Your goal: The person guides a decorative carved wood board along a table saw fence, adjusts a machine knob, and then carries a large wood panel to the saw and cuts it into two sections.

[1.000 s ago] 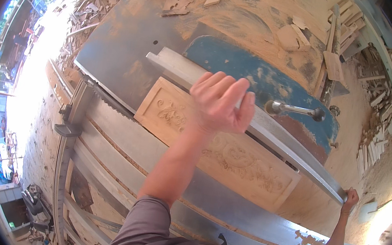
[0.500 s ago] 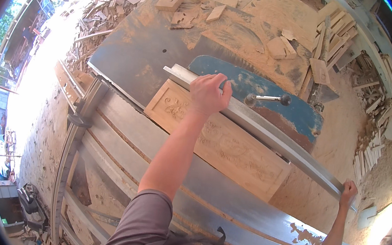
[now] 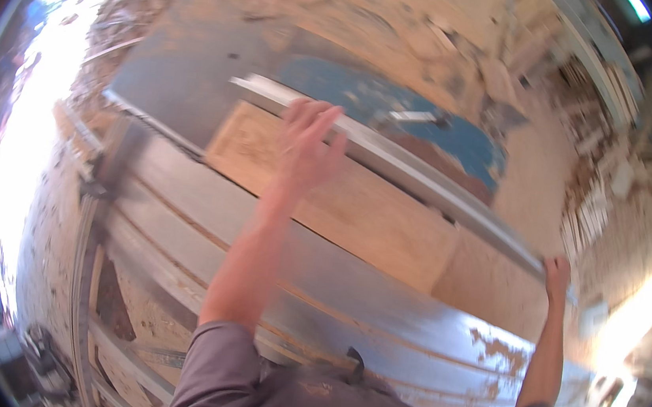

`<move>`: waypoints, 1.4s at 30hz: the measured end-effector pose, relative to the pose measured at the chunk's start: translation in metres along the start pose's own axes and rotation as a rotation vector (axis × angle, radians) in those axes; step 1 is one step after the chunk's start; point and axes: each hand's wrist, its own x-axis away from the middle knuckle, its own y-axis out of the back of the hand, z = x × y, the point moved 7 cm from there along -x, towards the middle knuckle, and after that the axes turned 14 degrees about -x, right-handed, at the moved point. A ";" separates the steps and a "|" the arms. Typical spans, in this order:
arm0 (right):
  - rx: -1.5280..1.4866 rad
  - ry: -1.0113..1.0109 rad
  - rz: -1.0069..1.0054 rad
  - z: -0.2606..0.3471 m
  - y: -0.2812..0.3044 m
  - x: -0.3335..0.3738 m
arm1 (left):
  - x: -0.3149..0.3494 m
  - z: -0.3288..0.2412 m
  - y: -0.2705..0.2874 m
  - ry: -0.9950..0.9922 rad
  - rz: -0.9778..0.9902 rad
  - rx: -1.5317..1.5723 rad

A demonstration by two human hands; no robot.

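A long metal fence rail (image 3: 425, 170) runs slantwise from upper left to lower right across the saw table (image 3: 183, 53). My left hand (image 3: 312, 142) is at the rail's near edge toward its left end, blurred, with fingers stretched and apart. At the far right end, my right hand (image 3: 557, 277) has its fingers closed around the rail. A pale wooden panel (image 3: 372, 216) lies flat along the near side of the rail, partly under my left hand and forearm. Its carving is smeared by motion in this view.
Behind the rail sits a blue plate (image 3: 354, 87) with a lever handle (image 3: 414, 117). Sawdust and wood offcuts (image 3: 439, 37) cover the table's far part. Nearer me runs a grooved metal sliding table (image 3: 320, 262). Scrap wood (image 3: 591, 211) is piled at the right.
My left hand has eased from a closed grip over the rail to spread fingers at its near edge. The whole view has shifted and blurred; my right hand stays at the rail's end.
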 end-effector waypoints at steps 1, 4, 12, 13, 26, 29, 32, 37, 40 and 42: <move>-0.023 -0.040 -0.016 0.016 -0.003 -0.002 | 0.029 -0.014 0.010 -0.029 0.072 0.024; -0.046 -0.094 -0.018 0.046 0.002 -0.002 | 0.117 -0.073 0.005 -0.097 0.417 0.141; -0.061 -0.002 -0.043 0.043 -0.003 -0.007 | 0.136 -0.085 -0.008 -0.212 0.617 0.159; -0.071 0.007 -0.053 0.017 0.002 -0.008 | 0.136 -0.085 -0.008 -0.224 0.623 0.168; -0.129 0.064 0.138 0.016 -0.009 -0.011 | 0.064 -0.087 0.004 -0.113 0.309 0.125; -0.190 0.032 0.345 0.055 -0.013 -0.017 | 0.013 -0.065 -0.014 -0.123 0.276 -0.027; -0.218 0.009 0.253 0.039 -0.003 -0.018 | -0.002 -0.043 -0.037 -0.054 0.545 -0.037; -0.171 0.108 0.078 0.034 0.000 -0.012 | -0.001 -0.039 -0.045 0.055 0.480 0.117; -0.151 0.048 0.049 0.042 -0.004 -0.008 | 0.001 -0.031 -0.043 0.086 0.415 0.177; -0.068 0.065 -0.025 0.039 -0.001 -0.007 | 0.001 -0.027 -0.040 0.074 0.402 0.158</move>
